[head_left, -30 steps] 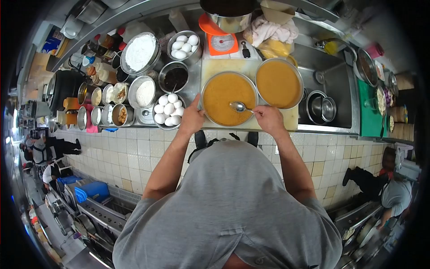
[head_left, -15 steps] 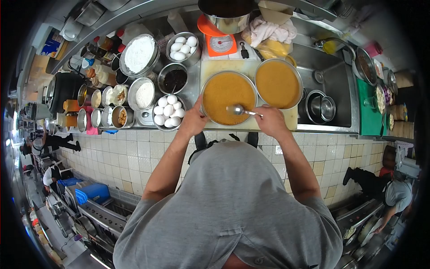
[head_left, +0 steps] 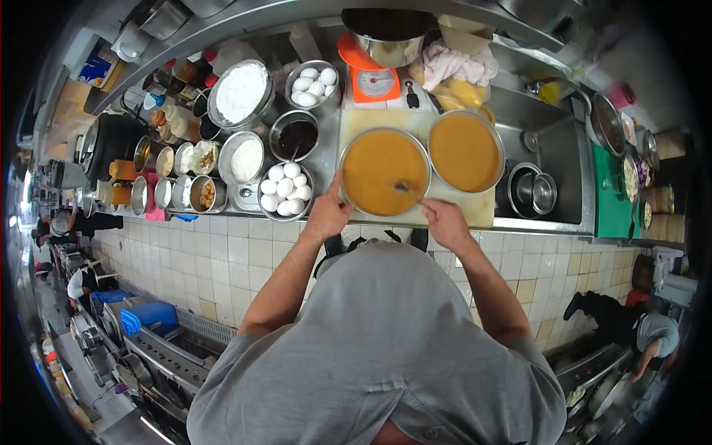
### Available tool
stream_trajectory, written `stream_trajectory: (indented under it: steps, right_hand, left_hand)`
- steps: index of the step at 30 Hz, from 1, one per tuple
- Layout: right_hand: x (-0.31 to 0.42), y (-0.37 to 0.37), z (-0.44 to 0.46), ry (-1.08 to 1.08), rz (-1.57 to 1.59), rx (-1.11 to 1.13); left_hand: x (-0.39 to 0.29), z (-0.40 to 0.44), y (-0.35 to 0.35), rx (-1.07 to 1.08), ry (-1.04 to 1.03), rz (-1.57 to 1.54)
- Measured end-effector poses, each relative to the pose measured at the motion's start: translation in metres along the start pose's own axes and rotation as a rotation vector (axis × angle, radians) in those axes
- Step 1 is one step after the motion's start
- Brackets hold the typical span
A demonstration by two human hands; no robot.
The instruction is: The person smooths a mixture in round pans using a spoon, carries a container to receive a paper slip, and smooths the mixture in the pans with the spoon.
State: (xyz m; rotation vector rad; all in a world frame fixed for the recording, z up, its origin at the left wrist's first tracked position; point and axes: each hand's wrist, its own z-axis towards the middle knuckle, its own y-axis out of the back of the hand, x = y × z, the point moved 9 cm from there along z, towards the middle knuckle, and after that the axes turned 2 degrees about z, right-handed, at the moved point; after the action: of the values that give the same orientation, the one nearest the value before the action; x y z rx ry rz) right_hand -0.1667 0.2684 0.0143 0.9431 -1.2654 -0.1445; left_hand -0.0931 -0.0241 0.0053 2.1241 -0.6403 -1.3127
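A round pan (head_left: pixel 384 170) with a flat golden-brown crumb-like layer lies on a pale board (head_left: pixel 371 119). Its lower left rim is touched by my left hand (head_left: pixel 328 213), fingers spread along the side. My right hand (head_left: pixel 447 224) is closed on the handle of a spoon (head_left: pixel 401 186), whose bowl is over the layer in the right half of the pan; the spoon is blurred by motion. A second pan (head_left: pixel 465 151), with a similar layer, stands beside the first on the right.
Left of the board are bowls of white eggs (head_left: pixel 285 190), dark contents (head_left: pixel 297 139) and white powder (head_left: pixel 241 90). Behind stands an orange scale (head_left: pixel 374 84). To the right is a sink (head_left: pixel 552 126) holding metal bowls. Other people work at both far sides.
The counter and pans have shifted slightly right and down in view. The spoon in my right hand has moved over the layer and its bowl looks darker and blurred.
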Motion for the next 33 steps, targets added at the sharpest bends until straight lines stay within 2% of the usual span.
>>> stream_trajectory:
  steps: [1,3,4,6,7,9,10,12,13,15,17,18,19,20,22,23,24,25,26,28,29,31,33]
  right_hand:
    - [0.006,0.001,-0.001,0.015,-0.003,-0.005]
    - [-0.010,-0.011,-0.003,-0.289,0.137,0.123]
    - [-0.009,-0.010,-0.001,-0.264,0.131,0.107]
    - [-0.022,-0.016,0.002,-0.362,0.014,0.136]
    - [-0.010,-0.007,0.007,-0.345,0.011,0.122]
    - [0.013,0.009,0.013,-0.296,-0.270,0.237]
    - [0.023,0.022,0.022,-0.284,-0.276,0.229]
    - [0.045,0.055,0.049,-0.144,-0.249,0.081]
    - [0.035,0.059,0.075,-0.173,0.036,0.100]
    - [0.030,0.084,0.145,-0.300,0.549,-0.051]
    - [0.038,0.114,0.228,-0.357,0.929,-0.209]
    - [0.036,0.121,0.265,-0.365,1.114,-0.297]
    - [0.039,0.126,0.291,-0.450,1.177,-0.327]
    - [0.044,0.128,0.311,-0.431,1.170,-0.319]
    - [0.033,0.119,0.341,-0.470,1.042,-0.314]
    - [0.024,0.107,0.354,-0.483,1.038,-0.245]
    - [0.023,0.102,0.357,-0.486,1.030,-0.236]
    - [0.023,0.100,0.356,-0.490,1.099,-0.288]
    - [0.025,0.099,0.355,-0.489,1.170,-0.341]
    - [0.041,0.106,0.330,-0.499,1.165,-0.340]
    - [0.045,0.112,0.314,-0.494,1.163,-0.346]
    - [0.039,0.119,0.274,-0.470,1.188,-0.346]
    - [0.027,0.125,0.228,-0.439,1.222,-0.337]
  left_hand:
    - [-0.005,-0.003,0.003,0.017,0.021,0.001]
    - [-0.004,-0.003,0.004,-0.001,0.000,-0.015]
    - [-0.008,-0.002,0.007,-0.003,-0.016,-0.030]
    - [-0.011,0.007,0.018,-0.047,-0.014,-0.029]
    - [-0.012,0.013,0.024,-0.079,-0.035,-0.004]
    - [-0.013,0.030,0.037,-0.132,-0.066,0.018]
    - [-0.018,0.038,0.043,-0.146,-0.072,0.015]
    - [-0.027,0.060,0.059,-0.222,-0.057,-0.125]
    - [-0.035,0.078,0.062,-0.274,-0.082,-0.177]
    - [-0.043,0.134,0.050,-0.391,-0.155,-0.230]
    - [-0.106,0.156,0.063,-0.304,-0.108,-0.343]
    - [-0.102,0.198,0.044,-0.461,-0.142,-0.270]
    - [-0.095,0.239,0.024,-0.615,-0.169,-0.198]
    - [-0.114,0.251,0.023,-0.634,-0.174,-0.207]
    - [-0.129,0.263,0.018,-0.606,0.042,-0.228]
    - [-0.148,0.263,0.022,-0.614,0.047,-0.237]
    - [-0.157,0.259,0.025,-0.626,0.146,-0.244]
    - [-0.155,0.259,0.020,-0.632,0.247,-0.249]
    - [-0.157,0.264,0.023,-0.632,0.257,-0.254]
    - [-0.148,0.269,0.019,-0.665,0.375,-0.175]
    - [-0.137,0.277,0.009,-0.657,0.382,-0.175]
    - [-0.120,0.292,0.007,-0.791,0.334,-0.037]
    - [-0.121,0.296,0.018,-0.757,0.330,-0.037]
